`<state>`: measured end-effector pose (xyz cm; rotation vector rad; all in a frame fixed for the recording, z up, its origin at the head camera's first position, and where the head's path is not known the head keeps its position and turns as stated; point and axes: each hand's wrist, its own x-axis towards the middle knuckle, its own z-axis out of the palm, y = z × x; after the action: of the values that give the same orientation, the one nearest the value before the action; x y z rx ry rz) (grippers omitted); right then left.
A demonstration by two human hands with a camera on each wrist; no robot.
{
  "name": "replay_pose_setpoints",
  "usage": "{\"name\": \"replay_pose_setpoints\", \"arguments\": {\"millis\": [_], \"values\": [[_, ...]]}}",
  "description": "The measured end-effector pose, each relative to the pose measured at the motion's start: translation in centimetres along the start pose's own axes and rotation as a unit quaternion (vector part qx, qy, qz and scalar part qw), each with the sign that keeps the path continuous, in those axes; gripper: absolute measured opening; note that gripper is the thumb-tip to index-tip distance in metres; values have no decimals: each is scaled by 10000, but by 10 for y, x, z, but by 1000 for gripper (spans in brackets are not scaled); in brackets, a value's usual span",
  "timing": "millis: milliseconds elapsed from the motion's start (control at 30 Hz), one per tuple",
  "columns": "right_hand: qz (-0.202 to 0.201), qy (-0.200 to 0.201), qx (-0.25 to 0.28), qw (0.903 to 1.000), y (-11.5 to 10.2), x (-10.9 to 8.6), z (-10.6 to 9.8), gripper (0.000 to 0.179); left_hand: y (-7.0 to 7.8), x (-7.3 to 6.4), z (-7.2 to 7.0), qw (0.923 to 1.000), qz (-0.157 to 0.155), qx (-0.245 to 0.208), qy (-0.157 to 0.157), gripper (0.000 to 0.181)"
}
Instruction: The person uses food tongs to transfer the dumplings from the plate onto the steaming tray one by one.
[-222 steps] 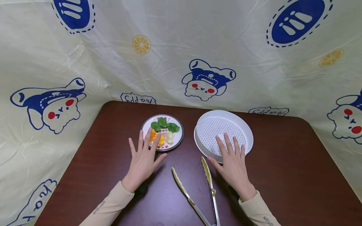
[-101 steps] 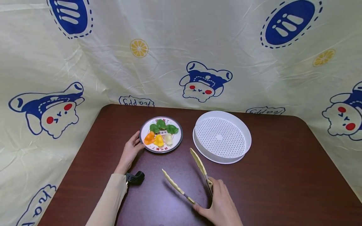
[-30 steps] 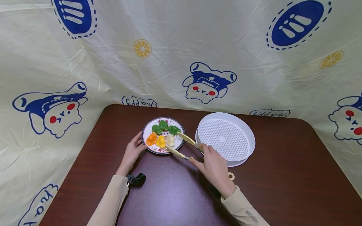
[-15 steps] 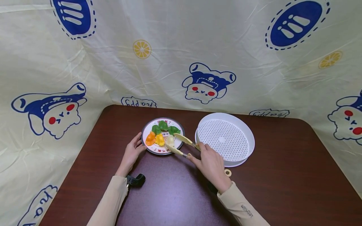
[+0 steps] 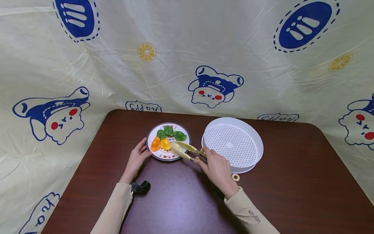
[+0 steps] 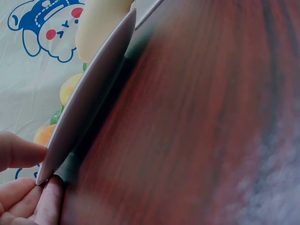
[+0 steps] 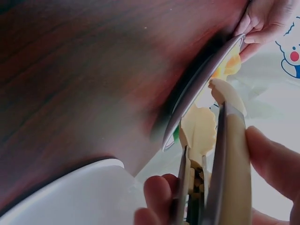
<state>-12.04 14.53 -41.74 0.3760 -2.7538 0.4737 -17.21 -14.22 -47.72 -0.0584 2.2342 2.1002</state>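
A plate (image 5: pixel 167 157) with a dark-edged rim carries glossy green pieces (image 5: pixel 180 136), an orange piece (image 5: pixel 156 144) and a yellow piece (image 5: pixel 165 144). At its left side my left hand (image 5: pixel 136 159) holds the rim; the left wrist view has the thumb (image 6: pixel 21 151) above it and fingers below. My right hand (image 5: pixel 217 168) grips metal tongs (image 5: pixel 191 149) with cream tips. Those tips lie over the plate's right part, close together around where the pale piece sits. The pale piece is mostly hidden, so whether the tips squeeze it is unclear.
A white round tray (image 5: pixel 229 143) with a perforated base stands right of the plate, stacked on another white round piece (image 5: pixel 243 169). Both rest on a dark brown table (image 5: pixel 292 178). A printed cloth (image 5: pixel 163 81) hangs behind the table.
My right hand has picked up the tongs from the table and brought them to the plate, where the tips have drawn together. My left hand has moved to the plate's rim and stayed.
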Motion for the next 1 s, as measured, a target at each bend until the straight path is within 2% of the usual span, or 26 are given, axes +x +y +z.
{"name": "replay_pose_setpoints", "arguments": {"millis": [467,1000], "values": [[-21,66,340,9994,13,3,-8,35,0,-1,1,10000,-49,43,37,67],[-109,-122,703,9974,37,18,-39,39,-1,-1,1,10000,26,-5,37,67]]}}
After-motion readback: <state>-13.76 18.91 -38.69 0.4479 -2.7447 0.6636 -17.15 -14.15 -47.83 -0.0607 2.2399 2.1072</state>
